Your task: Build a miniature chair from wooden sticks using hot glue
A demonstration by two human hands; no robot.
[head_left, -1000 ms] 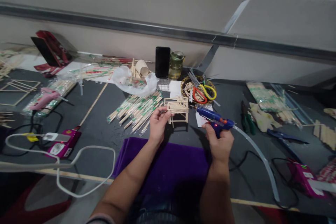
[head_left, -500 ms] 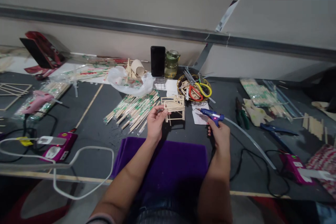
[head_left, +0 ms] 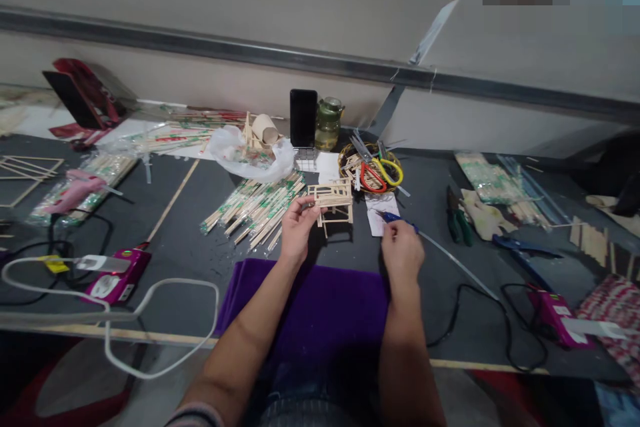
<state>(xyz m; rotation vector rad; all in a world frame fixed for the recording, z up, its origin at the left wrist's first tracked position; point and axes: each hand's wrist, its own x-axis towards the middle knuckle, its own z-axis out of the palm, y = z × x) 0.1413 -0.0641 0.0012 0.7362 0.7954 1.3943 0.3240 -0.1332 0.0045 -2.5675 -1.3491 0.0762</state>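
My left hand (head_left: pixel 299 227) pinches the left side of a small frame of bamboo sticks (head_left: pixel 334 203), shaped like a little chair or stand, holding it above the dark table. My right hand (head_left: pixel 403 253) is closed at a blue hot glue gun (head_left: pixel 399 219), its nozzle over a white paper (head_left: pixel 377 217); the fingers hide most of its grip. A clear glue stick (head_left: pixel 457 263) trails out of the gun's rear to the right. A folded purple towel (head_left: pixel 315 313) lies beneath my forearms.
Packs of bamboo sticks (head_left: pixel 257 210) lie left of the frame. Behind are a plastic bag (head_left: pixel 250 157), phone (head_left: pixel 303 118), glass jar (head_left: pixel 329 123) and basket with scissors (head_left: pixel 374 173). Pliers (head_left: pixel 457 217) and a magenta power box (head_left: pixel 560 320) with cables are at right; a pink glue gun (head_left: pixel 75 192) is left.
My right hand has moved slightly left and turned over, with the glue gun tipping lower toward the paper. My left hand keeps the stick frame in nearly the same place.
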